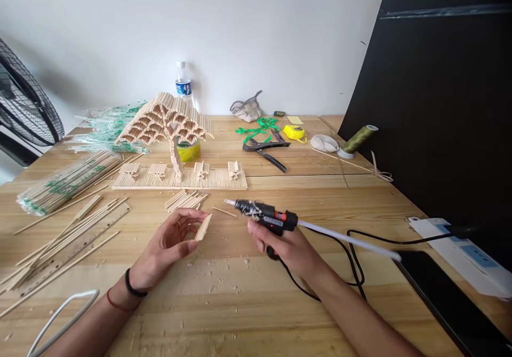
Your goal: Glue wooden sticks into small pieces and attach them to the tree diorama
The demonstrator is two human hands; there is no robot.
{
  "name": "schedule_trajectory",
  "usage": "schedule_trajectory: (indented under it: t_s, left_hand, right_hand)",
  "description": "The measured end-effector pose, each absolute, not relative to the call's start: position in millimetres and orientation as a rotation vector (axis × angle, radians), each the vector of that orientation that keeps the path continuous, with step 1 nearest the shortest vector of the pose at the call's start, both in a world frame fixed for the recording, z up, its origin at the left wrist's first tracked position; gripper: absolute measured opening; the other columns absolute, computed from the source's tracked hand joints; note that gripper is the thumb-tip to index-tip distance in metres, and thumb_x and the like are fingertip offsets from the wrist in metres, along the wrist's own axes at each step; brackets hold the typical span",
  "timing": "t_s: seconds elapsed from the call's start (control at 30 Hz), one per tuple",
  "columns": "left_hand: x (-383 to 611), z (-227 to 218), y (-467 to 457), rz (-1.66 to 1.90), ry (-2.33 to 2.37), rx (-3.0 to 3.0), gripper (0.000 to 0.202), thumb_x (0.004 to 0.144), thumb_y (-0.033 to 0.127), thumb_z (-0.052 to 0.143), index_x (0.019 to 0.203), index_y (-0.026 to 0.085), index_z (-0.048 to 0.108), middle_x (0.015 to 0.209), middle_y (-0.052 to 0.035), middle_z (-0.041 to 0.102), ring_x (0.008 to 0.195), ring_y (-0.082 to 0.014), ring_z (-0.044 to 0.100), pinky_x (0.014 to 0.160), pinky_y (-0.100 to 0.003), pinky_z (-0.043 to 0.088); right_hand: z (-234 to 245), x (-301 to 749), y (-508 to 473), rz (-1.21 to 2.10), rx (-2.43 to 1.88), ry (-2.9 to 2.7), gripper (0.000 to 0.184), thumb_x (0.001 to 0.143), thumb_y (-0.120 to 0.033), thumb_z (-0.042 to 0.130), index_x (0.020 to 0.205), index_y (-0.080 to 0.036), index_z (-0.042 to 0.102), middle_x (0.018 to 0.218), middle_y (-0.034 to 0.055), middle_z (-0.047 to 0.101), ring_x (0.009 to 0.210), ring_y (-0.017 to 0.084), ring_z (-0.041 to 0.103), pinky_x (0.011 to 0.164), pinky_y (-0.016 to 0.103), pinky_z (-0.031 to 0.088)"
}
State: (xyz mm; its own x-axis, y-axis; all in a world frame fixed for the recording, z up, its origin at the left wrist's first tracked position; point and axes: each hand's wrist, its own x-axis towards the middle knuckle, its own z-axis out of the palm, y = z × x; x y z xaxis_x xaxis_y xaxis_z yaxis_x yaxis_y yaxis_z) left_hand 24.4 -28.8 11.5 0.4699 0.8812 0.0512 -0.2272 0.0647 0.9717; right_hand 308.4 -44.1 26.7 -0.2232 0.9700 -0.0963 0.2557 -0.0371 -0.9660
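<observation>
Between the thumb and fingers of my left hand [172, 237] is a small panel of short wooden sticks [204, 228], held tilted above the table. My right hand [286, 245] grips a black hot glue gun [266, 215] with a long white glue stick [348, 238] sticking out of its back. The nozzle points left towards the panel, apart from it. Just beyond my left hand lies a pile of short cut sticks [186, 200], and one loose stick [224, 211] rests near the nozzle. Behind them stands a stick model with a tree-like canopy [164, 117] on a slatted base [186, 180].
Long sticks [72, 239] and a ruler [80, 245] lie at left, near a bagged stick bundle [72, 181] and a fan [24, 95]. Pliers [266, 151], a tape measure [295, 133] and a thread spool [360, 139] sit behind. A phone [448, 298], cable [356, 261] and power strip [464, 253] are right.
</observation>
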Motion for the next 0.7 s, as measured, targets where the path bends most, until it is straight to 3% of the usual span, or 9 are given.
schedule_trajectory:
  t_s: [0.13, 0.2, 0.4, 0.53, 0.7]
  left_hand:
    - [24.7, 11.0, -29.1, 0.944, 0.696, 1.232, 0.038, 0.091, 0.035, 0.078, 0.127, 0.028, 0.068, 0.137, -0.0084, 0.064, 0.131, -0.0277, 0.055, 0.11, -0.038, 0.045]
    - [24.6, 10.8, -29.0, 0.944, 0.694, 1.233, 0.038, 0.091, 0.035, 0.078, 0.127, 0.028, 0.068, 0.137, -0.008, 0.064, 0.131, -0.0269, 0.055, 0.11, -0.037, 0.044]
    - [24.9, 12.2, -27.9, 0.937, 0.662, 1.244, 0.04, 0.089, 0.037, 0.08, 0.126, 0.027, 0.068, 0.136, -0.0085, 0.063, 0.128, -0.0262, 0.056, 0.109, -0.037, 0.045]
    - [26.4, 10.7, -26.8, 0.947, 0.668, 1.246, 0.04, 0.088, 0.035, 0.082, 0.124, 0.027, 0.068, 0.134, -0.0091, 0.065, 0.124, -0.0263, 0.058, 0.106, -0.038, 0.046]
    - [28.9, 8.9, -26.9, 0.962, 0.673, 1.265, 0.04, 0.087, 0.036, 0.083, 0.123, 0.027, 0.068, 0.131, -0.0081, 0.064, 0.119, -0.0248, 0.06, 0.102, -0.037, 0.047]
  right_hand:
    - [21.2, 327.8, -26.0, 0.624, -1.607, -1.664, 0.027, 0.093, -0.047, 0.067, 0.085, -0.023, 0.057, 0.079, 0.0029, 0.063, 0.072, 0.022, 0.058, 0.07, 0.034, 0.043]
    - [16.1, 337.2, -18.2, 0.448, -1.635, -1.731, 0.017, 0.088, -0.036, 0.069, 0.088, -0.023, 0.059, 0.088, 0.006, 0.066, 0.082, 0.025, 0.063, 0.077, 0.036, 0.047]
    - [4.3, 356.4, -10.2, 0.387, -1.701, -1.848, 0.027, 0.082, -0.024, 0.071, 0.108, -0.02, 0.068, 0.113, 0.0106, 0.069, 0.102, 0.029, 0.069, 0.092, 0.043, 0.054]
    - [12.2, 351.3, -18.5, 0.302, -1.596, -1.961, 0.037, 0.085, -0.021, 0.068, 0.122, -0.02, 0.067, 0.123, 0.0124, 0.07, 0.119, 0.033, 0.063, 0.102, 0.049, 0.05]
    - [16.8, 305.5, -33.1, 0.149, -1.402, -2.044, 0.017, 0.101, -0.023, 0.059, 0.114, -0.02, 0.071, 0.109, 0.0107, 0.073, 0.107, 0.03, 0.063, 0.096, 0.047, 0.049]
